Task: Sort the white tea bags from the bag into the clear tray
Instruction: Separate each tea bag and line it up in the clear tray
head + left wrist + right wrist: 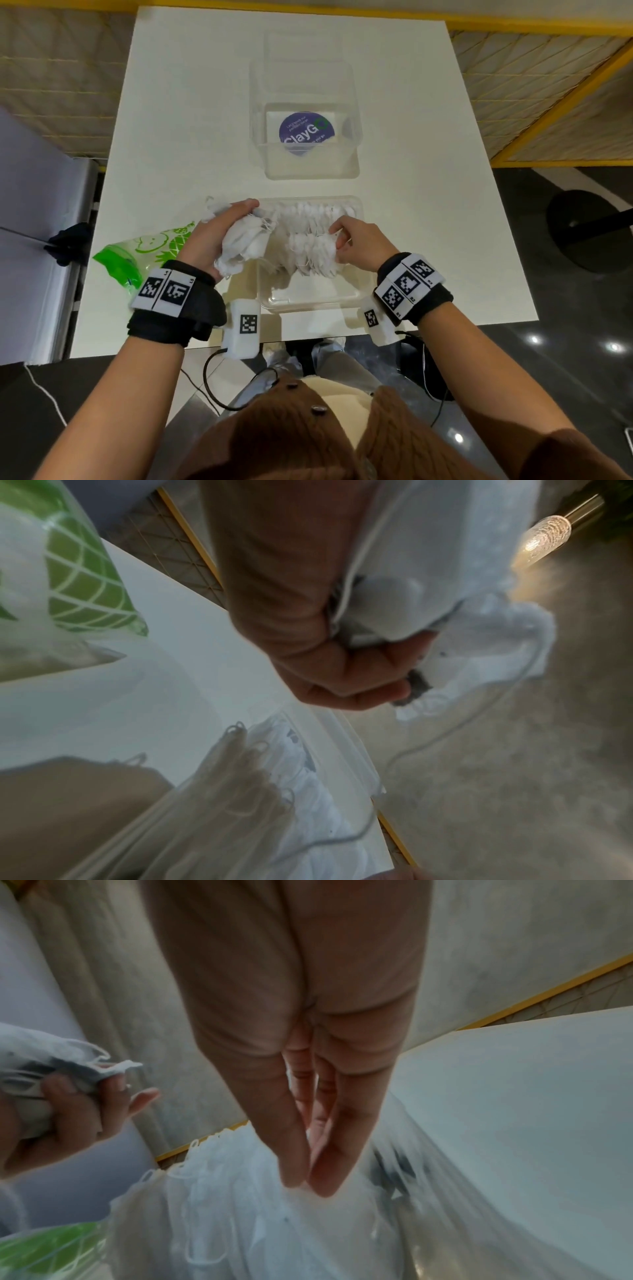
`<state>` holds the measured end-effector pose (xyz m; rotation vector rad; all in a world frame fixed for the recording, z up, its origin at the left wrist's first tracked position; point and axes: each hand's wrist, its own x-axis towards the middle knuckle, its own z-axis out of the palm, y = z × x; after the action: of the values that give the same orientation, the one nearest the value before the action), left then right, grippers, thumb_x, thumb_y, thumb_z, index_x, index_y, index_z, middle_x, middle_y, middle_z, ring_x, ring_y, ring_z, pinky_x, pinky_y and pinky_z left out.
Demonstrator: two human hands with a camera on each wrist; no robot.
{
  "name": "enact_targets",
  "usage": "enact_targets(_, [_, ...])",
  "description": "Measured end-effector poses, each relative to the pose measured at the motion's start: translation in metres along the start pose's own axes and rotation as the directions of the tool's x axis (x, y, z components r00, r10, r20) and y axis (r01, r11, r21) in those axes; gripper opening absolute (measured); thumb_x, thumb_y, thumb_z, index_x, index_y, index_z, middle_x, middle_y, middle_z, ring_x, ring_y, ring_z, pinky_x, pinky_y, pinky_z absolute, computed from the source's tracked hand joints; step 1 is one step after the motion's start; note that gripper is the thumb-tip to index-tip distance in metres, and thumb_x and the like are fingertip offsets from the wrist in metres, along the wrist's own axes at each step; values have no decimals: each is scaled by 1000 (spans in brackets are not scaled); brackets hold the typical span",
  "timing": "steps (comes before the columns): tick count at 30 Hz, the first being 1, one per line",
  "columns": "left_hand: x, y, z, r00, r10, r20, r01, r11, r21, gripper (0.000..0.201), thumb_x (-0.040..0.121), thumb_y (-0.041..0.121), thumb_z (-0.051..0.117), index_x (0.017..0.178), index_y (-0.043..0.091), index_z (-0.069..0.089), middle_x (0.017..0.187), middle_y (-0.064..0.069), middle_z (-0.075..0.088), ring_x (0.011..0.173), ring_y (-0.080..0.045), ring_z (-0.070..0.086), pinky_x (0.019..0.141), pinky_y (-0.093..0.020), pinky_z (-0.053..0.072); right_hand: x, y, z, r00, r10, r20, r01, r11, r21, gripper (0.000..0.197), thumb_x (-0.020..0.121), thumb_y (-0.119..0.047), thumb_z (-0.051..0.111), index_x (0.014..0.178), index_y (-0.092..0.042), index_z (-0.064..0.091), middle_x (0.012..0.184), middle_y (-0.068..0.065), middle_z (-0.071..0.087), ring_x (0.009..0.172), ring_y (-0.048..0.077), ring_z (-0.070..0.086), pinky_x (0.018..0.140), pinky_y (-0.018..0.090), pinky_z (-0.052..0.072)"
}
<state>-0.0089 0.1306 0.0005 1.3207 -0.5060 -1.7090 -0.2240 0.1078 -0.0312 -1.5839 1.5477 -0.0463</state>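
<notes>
A clear tray (pixel 310 303) sits near the table's front edge with rows of white tea bags (pixel 308 217) standing in it. My left hand (pixel 226 226) hovers at the tray's left edge and grips a bunch of white tea bags (pixel 245 245). In the left wrist view its curled fingers (pixel 342 674) close round that bunch (pixel 428 561). My right hand (pixel 346 236) is over the tray's right side, where its thumb and fingertips (pixel 291 1175) meet in a pinch on the top of the nearer row of tea bags (pixel 240 1218). The green-printed plastic bag (pixel 137 253) lies flat to the left.
A clear lidded box (pixel 308 168) with a purple round sticker under it stands behind the tray at mid-table. The white table (pixel 428 240) ends just below the tray. A dark chair base stands on the floor to the right.
</notes>
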Motion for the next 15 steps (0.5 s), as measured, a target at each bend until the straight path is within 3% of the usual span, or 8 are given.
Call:
enact_targets(2, [1,-2,-3,1000,0,9,0,1000,-10,47,94,14,44,59,19,75,63,5,69,57,-4,65,40,-11,44,-1,4,-3,999,19,-36,-19,1000,-1,39,81,7,52,116,-11,53,89,2,56,81,16,52,71,21,41])
enact_targets(4, [2,-2,-4,1000,-25,8,26,999,-21,39,92,19,49,64,20,75,64,5,68,57,-4,64,43,-10,44,0,8,-5,997,49,-55,-51,998,-27,39,82,7,49,116,-10,52,93,2,56,83,16,51,72,22,40])
enact_targets(8, [0,1,3,998,-59,15,59,998,-38,24,96,17,44,84,12,64,61,2,63,39,-3,55,28,-8,30,-2,5,-6,988,144,52,-135,979,-153,54,80,-1,63,130,-7,44,119,11,55,99,20,53,78,24,42])
enact_targets(10, [1,-1,0,998,-50,45,51,999,-17,28,97,16,41,82,13,64,58,3,62,37,-2,54,28,-9,31,-2,-1,-4,974,187,124,-153,957,-247,63,78,-9,71,132,-3,41,127,13,52,112,25,53,84,27,44])
enact_targets(13, [4,-9,-14,999,35,9,-36,997,71,44,95,10,43,67,20,75,64,6,68,58,-1,64,52,-9,48,0,-10,1,962,226,155,-159,920,-359,56,77,-15,75,122,2,46,123,15,55,112,28,54,76,28,41])
enact_targets(15, [2,-14,-23,999,37,-33,-34,994,103,27,93,16,52,75,14,71,67,2,68,62,-6,65,57,-12,50,3,-15,6,958,240,158,-166,910,-379,51,79,-14,73,119,3,48,121,16,56,111,29,55,78,29,43])
